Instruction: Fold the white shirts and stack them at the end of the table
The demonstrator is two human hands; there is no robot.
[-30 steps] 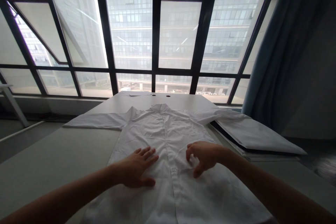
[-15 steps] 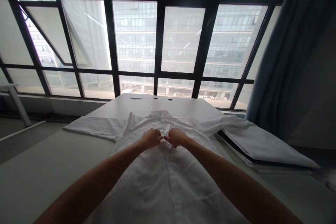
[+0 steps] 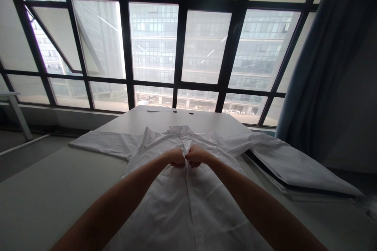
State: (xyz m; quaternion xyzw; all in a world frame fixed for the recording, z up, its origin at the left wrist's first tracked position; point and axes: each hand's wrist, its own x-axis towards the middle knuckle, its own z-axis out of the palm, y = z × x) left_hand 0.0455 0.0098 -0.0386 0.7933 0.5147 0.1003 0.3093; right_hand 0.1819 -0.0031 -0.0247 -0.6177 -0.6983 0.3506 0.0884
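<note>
Left hand (image 3: 176, 157) and right hand (image 3: 196, 155) pinch the white shirt's placket (image 3: 187, 160) at the collar's (image 3: 178, 130) 6 o'clock; next move needs both pinches held.

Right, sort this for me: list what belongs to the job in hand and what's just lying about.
Job in hand:
- left hand, gripping the shirt front
- right hand, gripping the shirt front
- white button-up shirt

Just lying about:
- flat white stack
- sheet of paper
- blue-grey curtain
</note>
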